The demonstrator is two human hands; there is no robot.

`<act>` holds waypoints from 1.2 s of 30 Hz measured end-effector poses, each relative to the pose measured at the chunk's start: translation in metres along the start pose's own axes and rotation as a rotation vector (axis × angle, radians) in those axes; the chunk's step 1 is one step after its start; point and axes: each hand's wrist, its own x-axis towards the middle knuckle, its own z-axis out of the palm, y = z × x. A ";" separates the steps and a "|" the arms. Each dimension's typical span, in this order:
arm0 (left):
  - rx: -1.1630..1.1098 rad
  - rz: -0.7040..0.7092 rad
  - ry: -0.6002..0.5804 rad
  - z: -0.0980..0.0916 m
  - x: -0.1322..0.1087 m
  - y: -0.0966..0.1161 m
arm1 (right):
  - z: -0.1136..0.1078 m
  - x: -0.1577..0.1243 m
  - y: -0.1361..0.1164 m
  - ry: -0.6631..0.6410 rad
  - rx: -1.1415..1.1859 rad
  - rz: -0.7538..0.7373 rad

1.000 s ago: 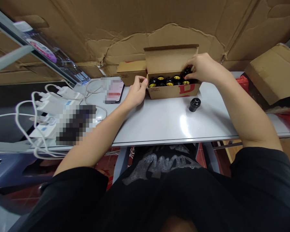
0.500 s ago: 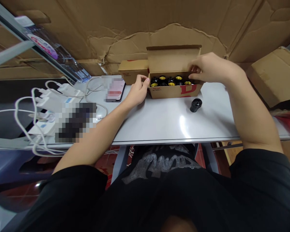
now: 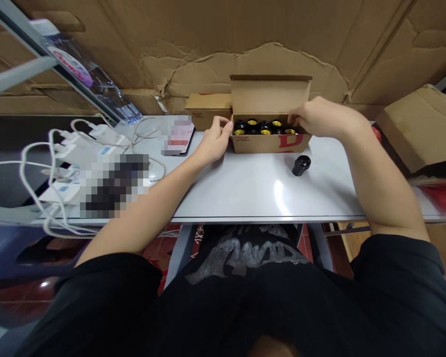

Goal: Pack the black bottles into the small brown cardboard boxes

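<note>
A small open cardboard box (image 3: pixel 269 143) with red print stands at the far side of the grey table (image 3: pixel 252 193), its lid flap upright. Inside sit several black lamp sockets (image 3: pixel 262 127) with brass threads. My left hand (image 3: pixel 214 140) grips the box's left end, fingers curled around the corner. My right hand (image 3: pixel 317 118) rests over the box's right end, fingertips bent down at the sockets there; whether it pinches one is hidden. One loose black socket (image 3: pixel 301 164) lies on the table in front of the box.
A closed cardboard box (image 3: pixel 208 108) lies behind the open one. A phone (image 3: pixel 177 138) lies left of my left hand. White chargers and cables (image 3: pixel 74 163) crowd the table's left. A larger carton (image 3: pixel 418 126) sits at right. Cardboard lines the wall.
My right hand has lowered from over the back right sockets to the box's right edge. The left hand stays on the box's left end. The camera tilted slightly.
</note>
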 end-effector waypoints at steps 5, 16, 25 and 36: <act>0.003 -0.003 -0.012 0.000 -0.001 0.003 | 0.025 0.028 0.017 -0.087 -0.043 0.022; 0.009 -0.035 -0.040 -0.002 -0.005 0.013 | 0.040 0.048 0.037 -0.107 -0.108 -0.064; -0.040 -0.016 -0.031 -0.001 -0.004 0.009 | 0.044 0.048 0.035 -0.067 -0.166 -0.054; -0.002 -0.070 -0.049 -0.005 -0.008 0.024 | 0.048 0.043 0.042 -0.016 -0.148 -0.082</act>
